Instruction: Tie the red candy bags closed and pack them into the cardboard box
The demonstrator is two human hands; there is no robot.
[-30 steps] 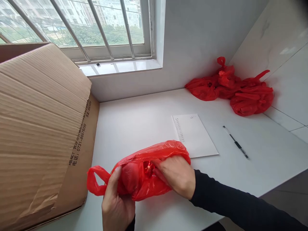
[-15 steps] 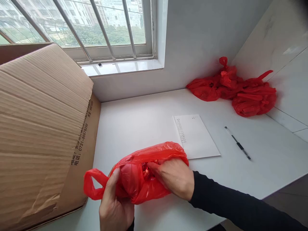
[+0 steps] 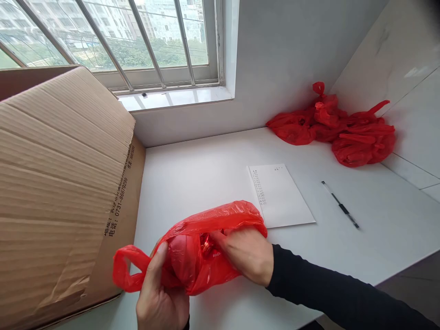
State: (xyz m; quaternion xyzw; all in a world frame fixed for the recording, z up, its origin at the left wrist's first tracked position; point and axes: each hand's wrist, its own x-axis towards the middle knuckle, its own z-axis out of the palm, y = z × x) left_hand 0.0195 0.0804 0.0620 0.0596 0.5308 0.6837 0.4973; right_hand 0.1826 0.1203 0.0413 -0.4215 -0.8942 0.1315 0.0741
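A red plastic bag is held above the front of the white table, its mouth facing me. My left hand grips the bag's left rim, thumb on the near side, and one handle loop sticks out to the left. Deep in the opening, my right hand has its fingertips hidden by the red film. Shiny red wrapped items show inside, just left of the right fingers. Whether those fingers hold anything cannot be made out.
A large cardboard box stands on the left. Beyond the bag lies a white sheet with handwriting, and a pen is to its right. Several tied red bags sit in the far right corner. A barred window is behind.
Both hands and the bag have shifted slightly left. My right hand stays inside the bag's mouth. The tied bags, paper and pen lie as before.
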